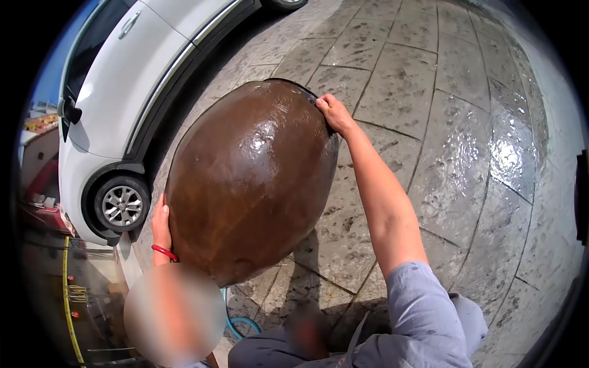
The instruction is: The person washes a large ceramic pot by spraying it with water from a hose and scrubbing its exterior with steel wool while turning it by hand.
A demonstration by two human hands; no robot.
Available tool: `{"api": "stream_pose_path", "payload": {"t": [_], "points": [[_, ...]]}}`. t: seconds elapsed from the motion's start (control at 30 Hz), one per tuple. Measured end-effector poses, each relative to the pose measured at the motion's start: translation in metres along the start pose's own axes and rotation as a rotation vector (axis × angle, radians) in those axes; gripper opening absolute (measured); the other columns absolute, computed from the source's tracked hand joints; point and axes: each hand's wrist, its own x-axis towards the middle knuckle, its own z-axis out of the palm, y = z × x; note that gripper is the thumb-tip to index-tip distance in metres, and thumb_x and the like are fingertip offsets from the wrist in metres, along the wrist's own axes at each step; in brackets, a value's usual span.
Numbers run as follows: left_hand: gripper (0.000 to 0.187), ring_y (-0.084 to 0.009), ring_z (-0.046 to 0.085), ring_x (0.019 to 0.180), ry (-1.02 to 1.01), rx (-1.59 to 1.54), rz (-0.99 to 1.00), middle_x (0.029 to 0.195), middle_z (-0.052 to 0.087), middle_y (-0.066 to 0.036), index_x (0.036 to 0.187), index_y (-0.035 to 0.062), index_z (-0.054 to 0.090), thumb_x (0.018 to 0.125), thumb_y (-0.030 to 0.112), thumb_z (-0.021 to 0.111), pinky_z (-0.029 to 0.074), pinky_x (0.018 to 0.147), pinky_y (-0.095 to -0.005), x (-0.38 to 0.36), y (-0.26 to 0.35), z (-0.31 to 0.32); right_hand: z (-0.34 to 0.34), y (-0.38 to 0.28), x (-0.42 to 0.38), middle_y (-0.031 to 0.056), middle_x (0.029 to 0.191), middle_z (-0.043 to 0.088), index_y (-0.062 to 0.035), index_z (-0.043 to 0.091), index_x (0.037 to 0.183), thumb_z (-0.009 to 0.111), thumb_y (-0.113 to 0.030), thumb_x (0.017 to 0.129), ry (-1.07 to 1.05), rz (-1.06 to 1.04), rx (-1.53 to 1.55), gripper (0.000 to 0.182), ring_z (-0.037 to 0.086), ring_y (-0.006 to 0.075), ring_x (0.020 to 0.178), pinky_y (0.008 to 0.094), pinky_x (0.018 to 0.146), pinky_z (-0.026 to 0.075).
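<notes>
A large brown rounded object (251, 178) is tipped between the person's two hands, in front of the body and above the wet stone paving (399, 80), with a white car (138, 80) off to the left. Its broad glossy face looks stiff and, judging by its bulk, probably heavy and awkward (though a thin shell would weigh far less). The wet-looking sheen suggests a slippery surface, and if it is ceramic or stone, a knock on the paving could chip it. The dark edge (294, 83) at the far end seems the surest hold; the smooth curve offers little purchase. The right hand (333, 115) grips near that edge, thumb on top and fingers curled around. The left hand (161, 230) lies along the opposite side, but how tightly its fingers close cannot be told. Whether the object is a hollow container cannot be told either, since no opening or contents show.
</notes>
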Motion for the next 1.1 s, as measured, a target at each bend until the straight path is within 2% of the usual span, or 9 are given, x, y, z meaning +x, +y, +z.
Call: {"api": "stream_pose_path", "payload": {"t": [0.17,0.27,0.33,0.4,0.57,0.8,0.87,1.0,1.1], "points": [[0.061,-0.025,0.048,0.116,-0.016,0.04,-0.004,0.126,0.049,-0.017,0.133,0.0008,0.039,0.093,0.046,0.048,0.033,0.102,-0.0337,0.01,-0.012,-0.008,-0.013,0.022,-0.046,0.0144,0.087,0.062,-0.0037,0.052,0.103,0.055,-0.032,0.092,0.123,-0.151,0.065,0.03,0.059,0.027,0.083,0.0357,0.077,0.045],[0.064,-0.0261,0.049,0.116,-0.123,0.236,-0.274,0.129,0.047,-0.02,0.134,0.0012,0.039,0.093,0.051,0.045,0.036,0.1,-0.0338,0.032,0.057,0.001,-0.022,0.029,-0.08,0.0143,0.084,0.061,-0.008,0.051,0.106,0.057,-0.03,0.09,0.135,-0.153,0.104,0.028,0.058,0.0276,0.081,0.036,0.075,0.046],[0.063,-0.0257,0.043,0.125,-0.076,0.195,-0.122,0.137,0.043,-0.019,0.138,0.002,0.037,0.095,0.048,0.041,0.031,0.104,-0.0323,0.029,0.105,0.028,-0.023,0.02,-0.091,0.0146,0.084,0.06,-0.0089,0.051,0.106,0.058,-0.029,0.09,0.144,-0.105,0.116,0.026,0.058,0.0286,0.081,0.0358,0.075,0.045],[0.062,-0.0252,0.041,0.127,-0.072,0.214,0.051,0.138,0.042,-0.018,0.138,0.0018,0.037,0.095,0.046,0.04,0.029,0.106,-0.0321,0.036,0.091,0.035,-0.017,0.007,-0.086,0.0157,0.085,0.062,-0.0086,0.052,0.105,0.057,-0.031,0.09,0.163,-0.416,0.072,0.028,0.06,0.0314,0.084,0.0379,0.077,0.046],[0.059,-0.024,0.035,0.132,-0.076,0.209,0.15,0.142,0.039,-0.015,0.139,0.0013,0.036,0.097,0.042,0.039,0.025,0.109,-0.0316,0.036,0.092,0.039,-0.018,-0.098,-0.026,0.0195,0.088,0.064,-0.0054,0.052,0.101,0.055,-0.036,0.09,-0.065,-0.207,-0.309,0.033,0.059,0.0359,0.094,0.0432,0.08,0.045],[0.057,-0.0235,0.031,0.136,-0.054,0.241,0.16,0.145,0.037,-0.013,0.14,0.0007,0.036,0.098,0.038,0.039,0.022,0.111,-0.0314,0.031,0.101,0.04,-0.024,0.045,-0.11,0.0169,0.08,0.064,-0.0054,0.049,0.102,0.058,-0.028,0.089,0.321,-0.21,0.127,0.027,0.061,0.0386,0.075,0.0452,0.066,0.046],[0.057,-0.0237,0.033,0.135,-0.059,0.258,0.174,0.144,0.038,-0.014,0.139,0.0003,0.037,0.097,0.038,0.039,0.022,0.111,-0.0312,0.031,0.095,0.036,-0.023,0.029,-0.112,0.0174,0.081,0.063,-0.0063,0.05,0.103,0.058,-0.029,0.089,0.277,-0.165,0.142,0.028,0.06,0.0384,0.078,0.0435,0.069,0.047],[0.056,-0.0246,0.034,0.134,-0.04,0.13,0.143,0.143,0.039,-0.014,0.139,0.0011,0.038,0.096,0.037,0.042,0.023,0.11,-0.0326,0.018,0.098,0.037,-0.019,-0.092,-0.023,0.0193,0.089,0.063,-0.0069,0.05,0.106,0.058,-0.031,0.089,-0.113,-0.245,-0.357,0.031,0.059,0.0388,0.088,0.0427,0.074,0.046],[0.055,-0.0254,0.034,0.134,-0.03,0.229,0.199,0.143,0.039,-0.014,0.138,0.0015,0.039,0.096,0.036,0.042,0.023,0.11,-0.0327,0.024,0.087,0.029,-0.016,-0.088,-0.033,0.0201,0.089,0.063,-0.0071,0.051,0.104,0.058,-0.032,0.088,-0.04,-0.149,-0.304,0.03,0.06,0.0384,0.089,0.0427,0.075,0.046]]}}
